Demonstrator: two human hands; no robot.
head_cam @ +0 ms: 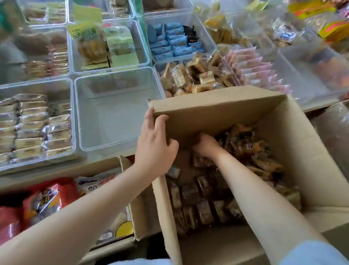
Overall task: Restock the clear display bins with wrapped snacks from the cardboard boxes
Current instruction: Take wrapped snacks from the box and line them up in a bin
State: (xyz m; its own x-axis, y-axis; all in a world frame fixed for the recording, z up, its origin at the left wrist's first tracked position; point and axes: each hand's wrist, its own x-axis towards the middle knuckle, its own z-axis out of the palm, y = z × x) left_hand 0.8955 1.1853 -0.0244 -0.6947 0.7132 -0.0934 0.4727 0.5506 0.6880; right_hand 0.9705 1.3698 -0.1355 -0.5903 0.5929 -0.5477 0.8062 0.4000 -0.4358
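Note:
An open cardboard box (306, 156) stands tilted in front of me, holding several brown wrapped snacks (203, 200). My left hand (155, 145) grips the box's left wall near its top corner. My right hand (206, 145) reaches down inside the box, fingers curled among the snacks; I cannot tell whether it holds one. Just left of the box stands an empty clear bin (112, 114).
Clear bins of wrapped snacks fill the shelf: tan packs (28, 126) at left, blue packs (173, 41) behind, yellow-brown cakes (195, 77) and pink packs (255, 69) beyond the box. A second cardboard box (101, 189) with red bags (45, 199) sits lower left.

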